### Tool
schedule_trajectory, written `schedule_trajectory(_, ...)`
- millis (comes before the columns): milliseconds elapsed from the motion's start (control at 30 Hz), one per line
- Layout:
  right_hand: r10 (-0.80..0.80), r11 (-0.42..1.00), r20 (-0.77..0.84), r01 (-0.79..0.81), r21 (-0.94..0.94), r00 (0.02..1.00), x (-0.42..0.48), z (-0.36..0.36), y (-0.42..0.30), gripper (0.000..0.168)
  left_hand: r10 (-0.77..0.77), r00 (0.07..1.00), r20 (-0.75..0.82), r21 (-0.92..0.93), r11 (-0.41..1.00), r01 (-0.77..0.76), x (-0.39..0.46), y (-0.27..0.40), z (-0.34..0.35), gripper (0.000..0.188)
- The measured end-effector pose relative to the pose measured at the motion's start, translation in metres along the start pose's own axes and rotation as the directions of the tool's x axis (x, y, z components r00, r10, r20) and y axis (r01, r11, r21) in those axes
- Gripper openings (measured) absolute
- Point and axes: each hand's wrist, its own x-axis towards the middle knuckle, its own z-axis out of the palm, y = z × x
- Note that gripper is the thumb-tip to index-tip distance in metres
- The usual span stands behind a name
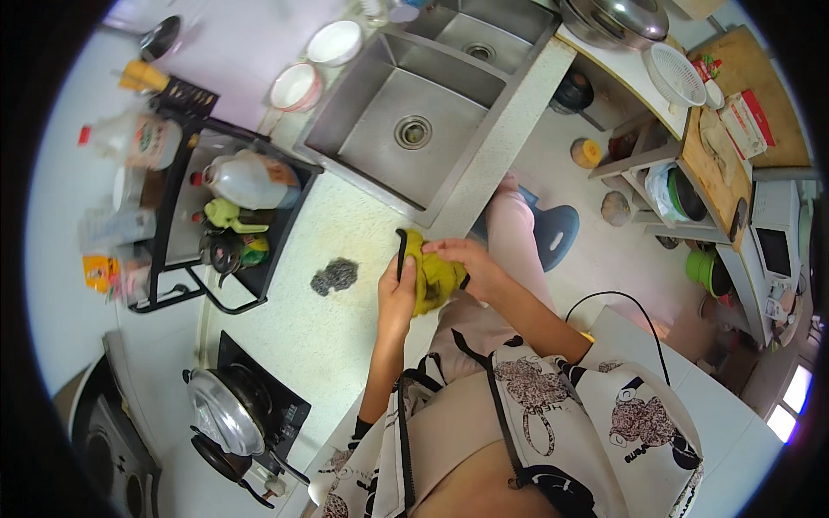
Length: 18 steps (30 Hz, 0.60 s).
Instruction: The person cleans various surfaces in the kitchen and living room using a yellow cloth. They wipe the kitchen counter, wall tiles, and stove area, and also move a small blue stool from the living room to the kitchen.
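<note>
Both of my hands hold a yellow cloth (432,278) with black edging, at the edge of a pale speckled countertop (324,343). My left hand (397,291) grips its left side, thumb on top. My right hand (469,264) holds the upper right part, with its fingers laid over the fabric. The cloth is bunched and has a dark patch on its lower part. Left of it, a dark grey scouring pad or similar clump (334,276) lies on the counter. Beyond the hands is a double stainless steel sink (414,175).
A black rack (285,213) with bottles and jars stands left. A lidded pan (227,411) sits on an induction cooktop (291,414) at lower left. Two bowls (296,87) are beside the sink. At right are a blue plastic stool (558,236) and shelves with cookware.
</note>
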Motion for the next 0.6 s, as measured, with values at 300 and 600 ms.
schedule_trajectory(300,-0.251,0.952,-0.054,0.236,-0.192,0.967,-0.015,0.028,0.023,0.025,0.019,0.982,-0.186,-0.162,0.986,-0.05,-0.05,-0.004,-0.1,0.029)
schedule_trajectory(600,-0.623,0.349,0.288,0.588,-0.729,0.727,0.007,0.023,0.068,0.033,0.219,0.934,-0.284,0.076,0.976,-0.206,-0.049,-0.041,-0.103,0.034)
